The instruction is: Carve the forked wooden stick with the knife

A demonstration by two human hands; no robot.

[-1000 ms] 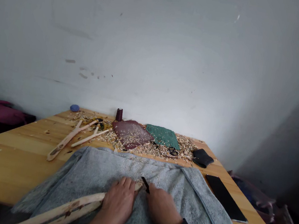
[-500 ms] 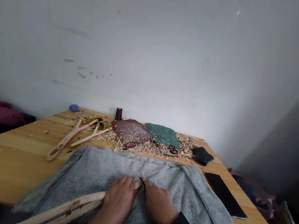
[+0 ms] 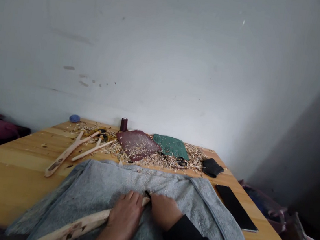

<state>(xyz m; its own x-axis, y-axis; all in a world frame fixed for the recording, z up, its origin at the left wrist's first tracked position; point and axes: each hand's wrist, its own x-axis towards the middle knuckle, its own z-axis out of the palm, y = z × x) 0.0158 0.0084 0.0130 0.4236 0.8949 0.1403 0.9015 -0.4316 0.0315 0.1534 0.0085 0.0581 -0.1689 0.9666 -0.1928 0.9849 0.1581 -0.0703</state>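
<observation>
My left hand [image 3: 124, 218] is wrapped round a long pale wooden stick [image 3: 79, 228] that lies on a grey cloth [image 3: 103, 183] and runs off toward the lower left. My right hand [image 3: 164, 211], in a black sleeve, is closed on a small dark-bladed knife [image 3: 147, 194] whose tip pokes out at the stick's end. Both hands meet at that end, near the front of the wooden table [image 3: 5, 177].
Two carved forked sticks [image 3: 69, 151] lie at the back left among wood shavings [image 3: 154, 158]. Behind are a maroon sheet [image 3: 136, 142], a green sheet [image 3: 170, 146], a dark spool [image 3: 124, 124], a blue ball [image 3: 74, 118]. A black pouch [image 3: 212, 167] and a phone [image 3: 236, 207] lie right.
The knife has drawn back toward the stick's end, with less blade showing. My right hand shifted slightly left and nearer. The view drifted a little.
</observation>
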